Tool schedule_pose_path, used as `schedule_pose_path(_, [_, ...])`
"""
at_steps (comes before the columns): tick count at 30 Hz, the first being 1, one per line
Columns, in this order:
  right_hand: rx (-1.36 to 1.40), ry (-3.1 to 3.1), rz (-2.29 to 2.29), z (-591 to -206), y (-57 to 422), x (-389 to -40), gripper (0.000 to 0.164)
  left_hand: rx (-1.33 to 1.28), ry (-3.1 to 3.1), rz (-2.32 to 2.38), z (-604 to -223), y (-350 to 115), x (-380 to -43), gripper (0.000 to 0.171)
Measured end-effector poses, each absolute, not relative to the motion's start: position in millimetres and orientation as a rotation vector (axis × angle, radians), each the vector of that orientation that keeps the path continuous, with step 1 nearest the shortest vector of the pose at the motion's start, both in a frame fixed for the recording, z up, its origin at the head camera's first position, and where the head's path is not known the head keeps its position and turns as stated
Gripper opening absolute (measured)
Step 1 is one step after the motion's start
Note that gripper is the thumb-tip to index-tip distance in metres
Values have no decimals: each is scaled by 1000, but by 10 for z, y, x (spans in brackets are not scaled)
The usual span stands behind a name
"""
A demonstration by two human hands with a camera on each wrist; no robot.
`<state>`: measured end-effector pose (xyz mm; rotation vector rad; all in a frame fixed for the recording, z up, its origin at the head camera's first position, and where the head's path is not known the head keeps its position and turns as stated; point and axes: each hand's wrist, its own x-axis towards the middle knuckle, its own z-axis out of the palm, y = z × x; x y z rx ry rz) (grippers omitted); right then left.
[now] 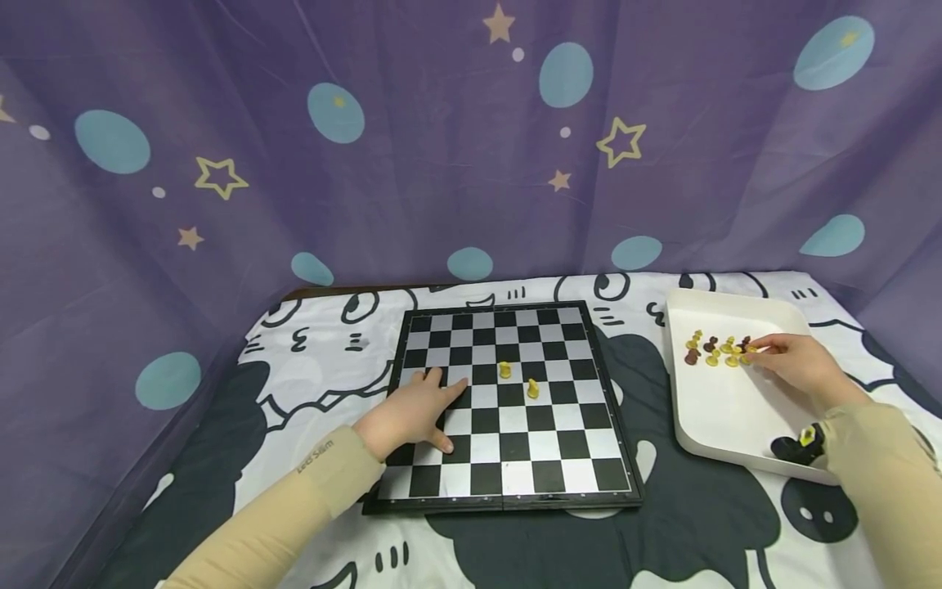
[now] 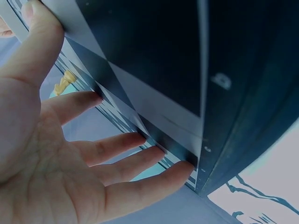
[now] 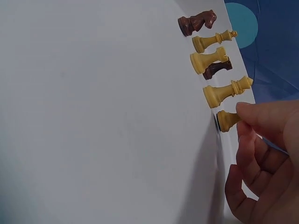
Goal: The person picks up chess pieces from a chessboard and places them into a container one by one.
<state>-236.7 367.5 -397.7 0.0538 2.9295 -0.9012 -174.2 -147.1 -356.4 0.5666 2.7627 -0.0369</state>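
Observation:
With fingers spread, my left hand [image 1: 414, 411] rests on the left side of the black-and-white chessboard [image 1: 515, 446]; its fingertips touch the squares in the left wrist view. Two yellow chess pieces [image 1: 533, 389] stand near the middle of the board. At the right, my right hand [image 1: 798, 366] reaches into a white tray [image 1: 724, 409]. Its thumb and fingertips pinch the top of a yellow chess piece [image 3: 226, 121], whose upper part they hide. Beside it in the tray stand yellow pieces, including a king [image 3: 228, 91] and a rook [image 3: 208, 59], and a dark brown knight [image 3: 196, 22].
The tray stands right of the board, its raised wall [image 1: 673, 368] facing it. A black band with a yellow mark [image 1: 798, 446] sits at the right wrist. A cartoon-print cloth [image 1: 331, 360] covers the table, and a purple curtain [image 1: 441, 196] hangs behind.

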Motion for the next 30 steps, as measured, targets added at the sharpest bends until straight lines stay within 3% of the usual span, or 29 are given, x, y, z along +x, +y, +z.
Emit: schedule_pose_path(30, [106,2848,-922,-3989,3681,-2391,48,560,2768,-47,-3578,-1468,-1742,95])
